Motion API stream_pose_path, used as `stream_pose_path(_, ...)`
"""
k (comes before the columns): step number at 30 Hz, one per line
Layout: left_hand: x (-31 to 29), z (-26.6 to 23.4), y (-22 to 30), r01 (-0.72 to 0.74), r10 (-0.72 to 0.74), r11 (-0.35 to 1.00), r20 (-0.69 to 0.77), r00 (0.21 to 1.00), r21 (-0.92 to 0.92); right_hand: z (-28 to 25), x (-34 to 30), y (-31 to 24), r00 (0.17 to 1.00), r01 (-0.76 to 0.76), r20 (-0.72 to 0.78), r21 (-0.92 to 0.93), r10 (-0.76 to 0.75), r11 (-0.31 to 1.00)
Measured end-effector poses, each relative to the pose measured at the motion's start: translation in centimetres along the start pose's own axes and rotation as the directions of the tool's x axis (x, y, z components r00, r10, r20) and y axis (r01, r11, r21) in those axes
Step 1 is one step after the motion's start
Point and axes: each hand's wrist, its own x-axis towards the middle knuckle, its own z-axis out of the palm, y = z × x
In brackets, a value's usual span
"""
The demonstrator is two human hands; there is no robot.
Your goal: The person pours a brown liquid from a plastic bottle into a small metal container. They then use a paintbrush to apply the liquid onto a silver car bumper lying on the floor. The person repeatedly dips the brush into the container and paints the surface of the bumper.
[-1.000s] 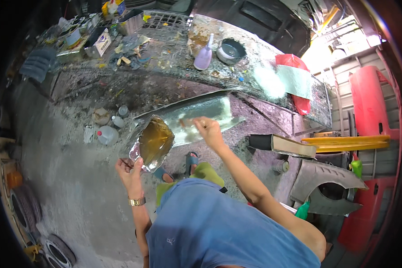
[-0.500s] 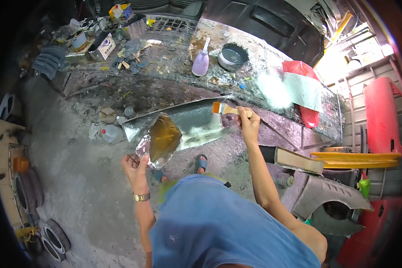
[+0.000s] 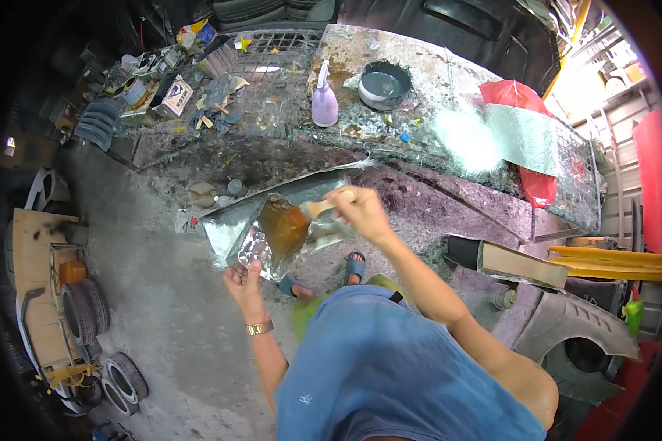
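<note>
My left hand (image 3: 244, 285), with a gold-coloured watch at the wrist, pinches the lower edge of a crinkled, shiny clear sheet (image 3: 253, 248). A wet-looking amber patch (image 3: 281, 229) covers much of it. My right hand (image 3: 362, 214) is closed around the pale handle of a flat paintbrush (image 3: 318, 208). The brush's orange bristles touch the right side of the amber patch or lie just over it; the bristle tips blend into its colour. Behind the sheet stands a long grey, glossy, trough-like panel (image 3: 326, 185), partly hidden by the sheet and my right hand.
On the workbench (image 3: 353, 59) stand a lilac spray bottle (image 3: 324, 103) and a dark-rimmed basin (image 3: 383, 86). A whitish mat strip (image 3: 529, 138) lies over a red part (image 3: 538, 187). Grey fender panels (image 3: 566, 323) are at right, tyres (image 3: 125, 376) at left.
My right hand has brought the brush left and down, from over the trough-like panel to the amber patch. My left hand still holds the sheet. The whole view has shifted somewhat.
</note>
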Motion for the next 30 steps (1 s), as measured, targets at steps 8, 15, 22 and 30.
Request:
stream_pose_path(8,-0.5,0.0,0.1,-0.028,0.028,1.0,-0.053,0.998,0.002,-8.4,1.5,4.6,0.953,-0.171,-0.197,0.272,0.229,0.947)
stream_pose_path(15,-1.1,0.1,0.7,-0.033,0.035,0.999,-0.042,0.999,0.035,-12.1,1.6,8.7,0.904,-0.351,0.005,0.581,0.428,0.735)
stream_pose_path(22,-1.7,-0.2,0.1,-0.086,0.089,0.99,-0.019,0.996,0.107,-13.2,0.7,12.0,0.851,-0.42,0.018,0.624,0.525,0.659)
stream_pose_path(30,-2.6,0.3,1.9,-0.031,0.032,0.997,-0.023,0.999,0.07,-11.2,2.8,11.1,0.797,-0.41,0.121,0.827,0.591,0.384)
